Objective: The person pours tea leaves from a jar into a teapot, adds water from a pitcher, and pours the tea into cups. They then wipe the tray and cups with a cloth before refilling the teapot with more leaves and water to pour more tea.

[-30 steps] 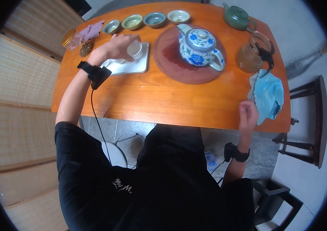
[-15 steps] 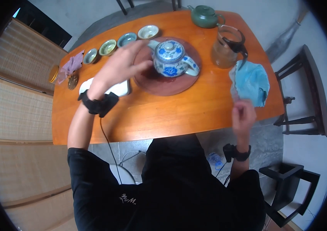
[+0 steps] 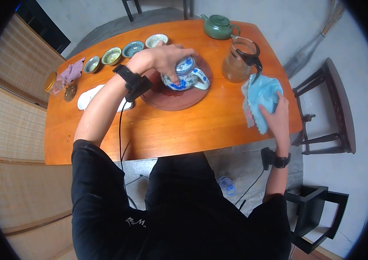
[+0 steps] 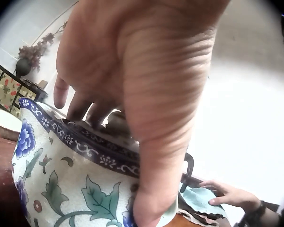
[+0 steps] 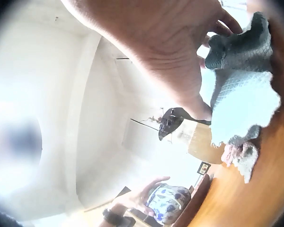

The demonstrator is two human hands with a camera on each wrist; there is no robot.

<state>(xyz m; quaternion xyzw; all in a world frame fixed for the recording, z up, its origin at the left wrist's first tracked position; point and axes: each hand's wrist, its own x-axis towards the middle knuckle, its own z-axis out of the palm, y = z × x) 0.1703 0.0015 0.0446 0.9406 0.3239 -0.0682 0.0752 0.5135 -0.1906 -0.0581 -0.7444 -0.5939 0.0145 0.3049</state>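
Note:
The left hand (image 3: 165,60) reaches over the blue-and-white teapot (image 3: 176,83), which stands on a round reddish board (image 3: 166,103). In the left wrist view, that hand's (image 4: 146,75) thumb lies against the teapot's (image 4: 85,189) patterned side and its fingers bend over the lid area; the fingertips are partly hidden. At the table's right, the right hand (image 3: 278,118) holds the crumpled light-blue cloth (image 3: 263,96) by its right side. The right wrist view has this hand's (image 5: 165,47) thumb and fingers on either side of the cloth (image 5: 241,99).
A glass pitcher (image 3: 235,69) with a dark handle stands just behind the cloth, and a green teapot (image 3: 219,28) is farther back. Several small bowls (image 3: 133,48) line the back left. Near the left forearm lies a white tray (image 3: 85,99), with a pink cloth (image 3: 72,71) beyond.
The left hand has moved right from the cups on the white tray to the blue-and-white teapot. The right hand has moved up from the cloth's lower edge and taken hold of it.

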